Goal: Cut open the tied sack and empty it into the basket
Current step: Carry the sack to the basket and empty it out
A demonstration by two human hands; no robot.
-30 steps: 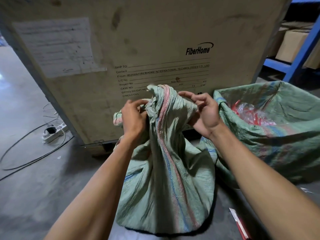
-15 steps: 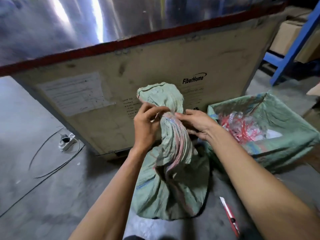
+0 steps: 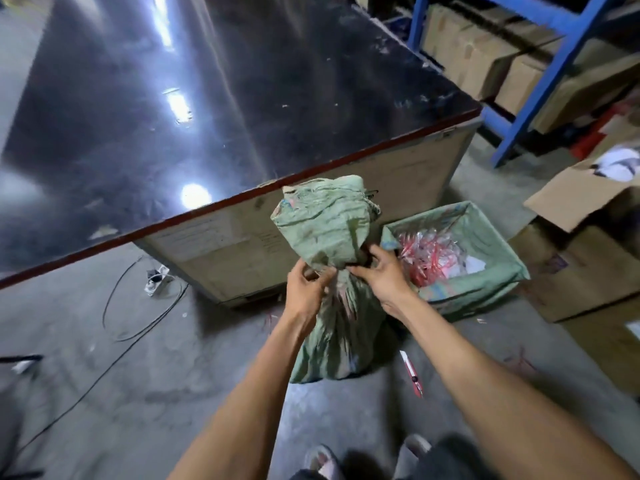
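The green woven sack point(image 3: 332, 296) stands upright on the concrete floor point(image 3: 156, 393) directly between the two hands, which meet at its gathered neck. The left hand point(image 3: 306, 289) is curled around the neck from its own side, fingers pinched on the bunched cloth; the right hand point(image 3: 382, 280) closes on the same spot from the other side, thumb and fingertips pressed into the fabric, so both hands have hold of the sack at the tie. Above the hands the loose top of the sack flares up and out in a crumpled bloom; below them the body of the sack bulges down to the floor. Just beyond the right hand, near but apart from the sack, sits the basket point(image 3: 491, 282), lined with the same green woven cloth and holding red and clear plastic scraps point(image 3: 429, 258). Below the right forearm a red utility knife point(image 3: 412, 374) lies on the floor, untouched. Behind the hands rises the large wooden crate point(image 3: 242, 251) with a dark glossy top. Compared with half a second ago, the head has risen and tipped, so far more of the crate's top shows; the grip has slid slightly lower on the neck, with more loose cloth standing above the hands, and the knife lies where it was.
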